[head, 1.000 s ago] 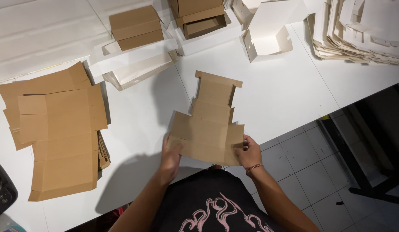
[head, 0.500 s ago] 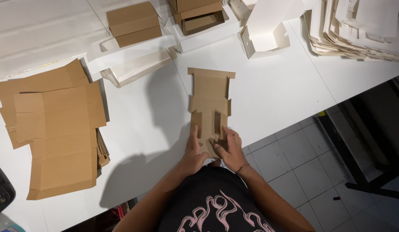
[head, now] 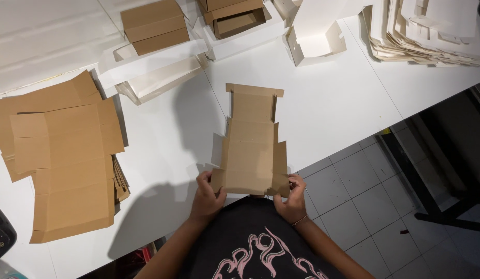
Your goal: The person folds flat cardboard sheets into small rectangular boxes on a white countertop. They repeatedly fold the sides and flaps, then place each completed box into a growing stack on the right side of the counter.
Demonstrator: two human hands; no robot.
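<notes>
cardboard blank (head: 252, 144), long axis pointing away

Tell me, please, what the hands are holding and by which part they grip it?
Both hands, left hand and right hand, hold one flat brown cardboard box blank by its near end, one hand at each bottom corner flap.

box blank (head: 253, 150): matt brown cardboard | table (head: 328, 98): smooth white

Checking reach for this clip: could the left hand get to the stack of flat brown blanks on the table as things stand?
Probably yes. The left hand grips the cardboard blank, but bare table lies between it and the brown stack, with nothing in the way; it would have to let go first.
</notes>
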